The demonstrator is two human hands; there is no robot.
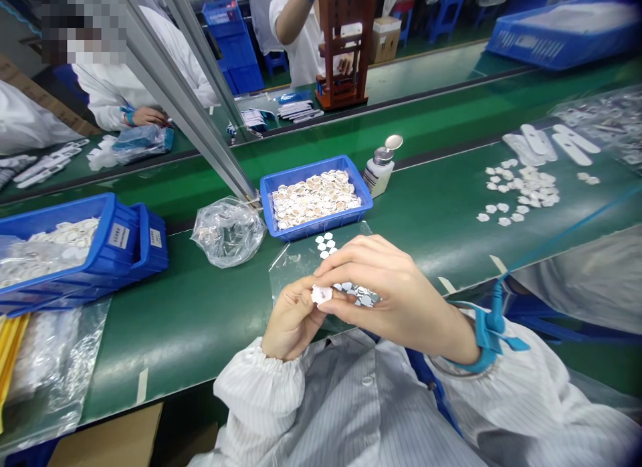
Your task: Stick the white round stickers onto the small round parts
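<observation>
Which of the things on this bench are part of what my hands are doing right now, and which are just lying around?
In use:
left hand and right hand, pinching one small white piece
clear sheet of hexagonal stickers beneath them
blue tray of pieces

Lying about:
dispenser bottle
crumpled plastic bag
loose white pieces

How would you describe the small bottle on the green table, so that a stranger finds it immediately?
Start at the green table and find the blue tray full of small white pieces, just beyond the hands. The white bottle stands upright close beside that tray's right end. It alone has a round, shiny metal dish on top; everything around it is flat or loose.
</observation>
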